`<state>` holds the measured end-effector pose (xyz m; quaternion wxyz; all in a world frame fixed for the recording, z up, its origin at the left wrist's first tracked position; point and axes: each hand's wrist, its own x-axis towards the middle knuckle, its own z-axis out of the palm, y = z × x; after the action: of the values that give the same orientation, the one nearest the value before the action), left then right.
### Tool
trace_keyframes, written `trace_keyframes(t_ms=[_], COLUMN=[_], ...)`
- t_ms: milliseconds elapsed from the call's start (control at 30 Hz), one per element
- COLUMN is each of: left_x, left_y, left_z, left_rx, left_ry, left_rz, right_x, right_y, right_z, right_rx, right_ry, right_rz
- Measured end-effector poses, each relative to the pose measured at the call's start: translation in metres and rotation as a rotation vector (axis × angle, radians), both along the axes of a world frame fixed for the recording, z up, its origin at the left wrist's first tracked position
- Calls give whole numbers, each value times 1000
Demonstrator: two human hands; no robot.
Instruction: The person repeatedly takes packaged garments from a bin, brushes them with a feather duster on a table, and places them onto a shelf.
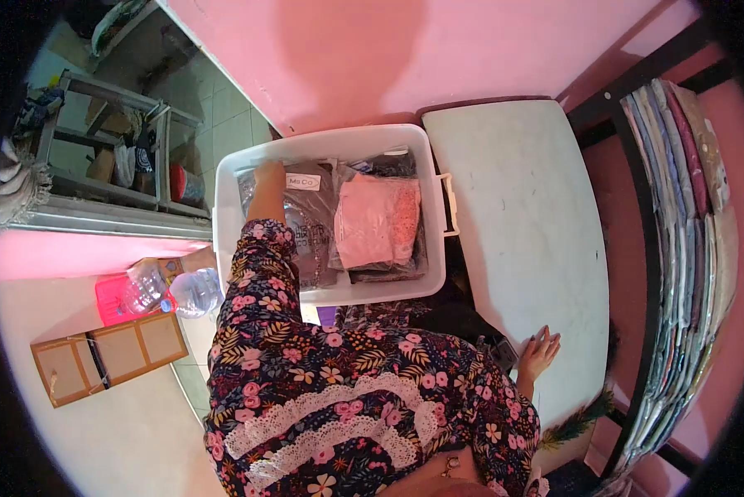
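Observation:
My left hand [268, 176] reaches into a white plastic bin [330, 296], its fingers closed at the upper left edge of a dark plastic-wrapped garment [312, 211]; the fingertips are partly hidden. A white label reading "Ms Co" sits on that dark pack. To its right in the bin lies a pink folded garment [376, 219] in clear plastic, on top of other dark packs. My right hand [539, 354] rests flat on a white tabletop [517, 207], fingers spread, holding nothing.
A bin handle [449, 205] sticks out toward the tabletop. On the right, a dark rack [637, 166] holds several wrapped garments [686, 215]. Left are plastic bottles [194, 294], a pink container [111, 300], a wooden-framed panel [111, 358] and a metal frame [111, 203]. A pink wall [479, 50] stands behind.

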<state>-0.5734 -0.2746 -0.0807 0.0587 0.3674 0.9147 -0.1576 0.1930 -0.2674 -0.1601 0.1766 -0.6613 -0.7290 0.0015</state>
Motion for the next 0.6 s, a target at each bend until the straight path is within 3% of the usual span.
trace_keyframes(t_ms=[67, 200, 300, 400, 467, 533, 567, 600], left_x=[4, 18, 21, 37, 55, 75, 85, 104], left_y=[-2, -7, 3, 10, 28, 55, 64, 69], left_z=[6, 18, 21, 32, 44, 68, 78, 107], left_rx=[-147, -165, -201, -128, -149, -283, -252, -104], left_ry=[107, 177, -134, -164, -197, -245, -213, -338], left_rz=[-72, -259, -195, -206, -341, -263, -307, -293], right_x=[3, 3, 13, 30, 60, 100, 124, 149], right_y=[0, 3, 6, 8, 3, 2, -3, -7], right_z=[-4, 6, 17, 26, 25, 14, 10, 9], right_rx=[3, -10, -10, -89, -106, -76, -50, -45], right_ry=[8, 52, 95, 214, 262, 267, 270, 262], right_rz=[18, -25, 5, 13, -10, -157, -262, -319])
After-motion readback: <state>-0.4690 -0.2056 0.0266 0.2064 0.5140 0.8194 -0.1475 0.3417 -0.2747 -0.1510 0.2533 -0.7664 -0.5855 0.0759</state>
